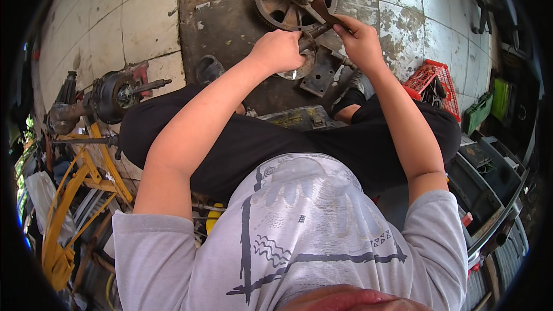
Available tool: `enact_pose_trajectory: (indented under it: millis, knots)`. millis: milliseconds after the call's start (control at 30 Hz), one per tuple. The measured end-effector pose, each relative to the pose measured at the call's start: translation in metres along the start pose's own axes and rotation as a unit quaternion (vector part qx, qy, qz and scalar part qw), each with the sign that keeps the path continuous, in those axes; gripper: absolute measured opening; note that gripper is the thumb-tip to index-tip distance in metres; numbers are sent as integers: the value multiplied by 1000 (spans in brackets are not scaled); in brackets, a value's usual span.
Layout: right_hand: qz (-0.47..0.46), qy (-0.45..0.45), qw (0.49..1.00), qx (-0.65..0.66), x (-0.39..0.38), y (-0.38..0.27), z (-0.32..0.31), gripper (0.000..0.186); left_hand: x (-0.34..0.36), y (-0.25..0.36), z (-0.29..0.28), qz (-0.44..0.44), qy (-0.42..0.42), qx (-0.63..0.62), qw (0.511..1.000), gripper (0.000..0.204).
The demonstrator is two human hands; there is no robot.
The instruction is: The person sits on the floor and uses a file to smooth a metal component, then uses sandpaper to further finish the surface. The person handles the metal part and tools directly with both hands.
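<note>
My left hand (276, 52) is closed on a dark metal shaft (309, 39) over a round metal plate (291, 74). Pinched in my right hand (360, 40) is a thin, dark brown flat strip (322, 11), which lies against the shaft's upper part. Just beyond both hands a large rusty toothed wheel with spokes (276, 0) rests on the floor. A square metal block with holes (317, 80) sits below the shaft, between my feet; part of it is hidden behind the shaft and plate.
A greasy axle assembly (80, 106) and yellow metal frames (86, 173) stand at the left. To the right are a red crate (443, 89), green cases (478, 115) and grey toolboxes (489, 167). A dark case (299, 118) lies near my legs on the worn tiled floor (144, 29).
</note>
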State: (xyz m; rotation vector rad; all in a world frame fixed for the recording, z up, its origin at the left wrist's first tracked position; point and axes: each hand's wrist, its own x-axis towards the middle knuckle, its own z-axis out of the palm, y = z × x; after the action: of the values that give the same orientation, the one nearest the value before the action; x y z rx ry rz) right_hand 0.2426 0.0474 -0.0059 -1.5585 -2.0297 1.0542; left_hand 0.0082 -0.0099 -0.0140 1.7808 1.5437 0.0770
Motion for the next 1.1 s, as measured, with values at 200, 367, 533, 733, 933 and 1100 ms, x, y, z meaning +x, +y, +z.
enact_pose_trajectory:
  millis: [200,367,533,733,933,1100]
  knots:
    - [24,-18,999,23,0,-2,-2,30,0,-1,1,0,-1,5,1000,53]
    - [-33,35,999,26,0,9,4,30,0,1,0,1,-6,8,1000,53]
    - [3,9,999,37,-1,5,3,30,-1,0,0,-5,-5,4,1000,53]
    - [37,-25,999,12,-1,-4,-3,29,-2,1,-1,-3,0,7,1000,47]
    - [-32,38,998,33,-2,6,5,29,0,4,-4,5,-3,9,1000,49]
    - [10,7,999,42,-1,0,1,29,-1,1,0,0,-7,4,1000,52]
